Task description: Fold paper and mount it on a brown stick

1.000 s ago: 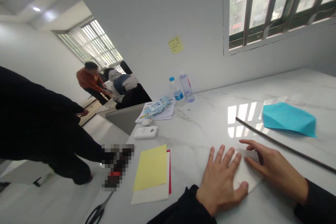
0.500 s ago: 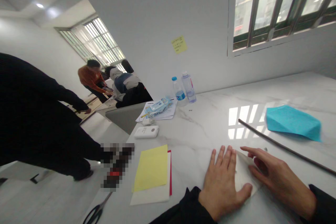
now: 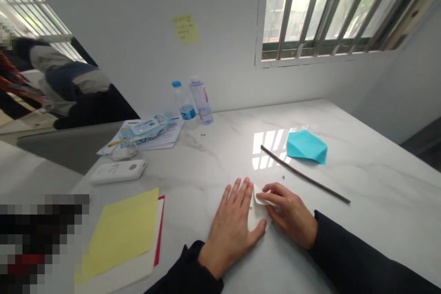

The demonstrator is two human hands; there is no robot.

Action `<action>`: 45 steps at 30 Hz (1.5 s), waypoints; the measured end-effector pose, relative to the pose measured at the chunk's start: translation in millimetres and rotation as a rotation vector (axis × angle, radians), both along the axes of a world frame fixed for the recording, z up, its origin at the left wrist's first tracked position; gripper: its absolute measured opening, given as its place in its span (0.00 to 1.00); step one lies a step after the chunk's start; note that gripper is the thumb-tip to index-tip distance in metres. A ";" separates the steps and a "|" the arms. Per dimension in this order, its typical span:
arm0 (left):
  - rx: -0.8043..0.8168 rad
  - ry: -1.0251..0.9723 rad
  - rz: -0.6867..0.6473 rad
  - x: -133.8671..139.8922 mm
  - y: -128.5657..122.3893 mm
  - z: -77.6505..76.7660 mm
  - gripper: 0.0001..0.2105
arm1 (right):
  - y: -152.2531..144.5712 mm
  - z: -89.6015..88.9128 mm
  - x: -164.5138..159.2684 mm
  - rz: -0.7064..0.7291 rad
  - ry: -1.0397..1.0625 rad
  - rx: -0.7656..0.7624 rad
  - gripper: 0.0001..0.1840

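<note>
My left hand (image 3: 231,225) lies flat on a small piece of white paper (image 3: 257,217), fingers stretched out and pointing away from me, thumb spread to the right. My right hand (image 3: 291,209) pinches the paper's right edge between thumb and fingers, and a flap there is lifted and folded over. Part of the paper is hidden under both hands. Beyond the right hand, a thin dark brown stick (image 3: 305,175) lies slantwise on the marble-patterned table (image 3: 227,147). A folded turquoise paper piece (image 3: 306,147) rests behind the stick.
Yellow paper (image 3: 126,229), with white and red sheets beneath, lies at the left. Behind it are a white device (image 3: 119,171), a wipes packet (image 3: 148,128) on printed sheets, and two plastic bottles (image 3: 201,101) by the wall. People are at the far left, partly blurred.
The view has swung to the right. My right hand has gone from loosely spread fingers beside the paper to pinching its edge and lifting a flap. The left hand stays flat on it.
</note>
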State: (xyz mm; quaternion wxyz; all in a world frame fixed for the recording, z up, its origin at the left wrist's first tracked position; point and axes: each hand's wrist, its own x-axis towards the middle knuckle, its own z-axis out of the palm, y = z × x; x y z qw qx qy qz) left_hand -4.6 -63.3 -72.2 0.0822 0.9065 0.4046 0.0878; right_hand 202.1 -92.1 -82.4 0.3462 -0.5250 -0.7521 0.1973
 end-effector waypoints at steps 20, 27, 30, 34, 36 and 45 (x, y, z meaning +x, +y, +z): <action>0.009 -0.004 -0.021 1.6 4.5 3.7 0.44 | -0.4 -3.9 4.5 -0.115 -0.080 0.035 0.30; -0.002 -0.001 -0.019 3.0 5.3 5.8 0.44 | -7.2 -4.6 -3.2 -0.066 -0.135 0.117 0.32; -0.009 0.003 -0.018 3.2 5.5 5.9 0.43 | -8.8 -5.4 -1.1 -0.053 -0.123 0.133 0.31; -0.006 0.003 -0.018 3.2 5.8 5.3 0.43 | -8.7 -5.2 2.8 -0.041 -0.115 0.148 0.29; 0.000 0.005 -0.019 3.4 5.8 5.0 0.43 | -9.2 -4.3 2.7 -0.016 -0.133 0.157 0.29; 0.026 0.004 -0.023 4.4 4.9 2.0 0.40 | -11.5 0.3 -0.7 0.038 -0.181 0.164 0.24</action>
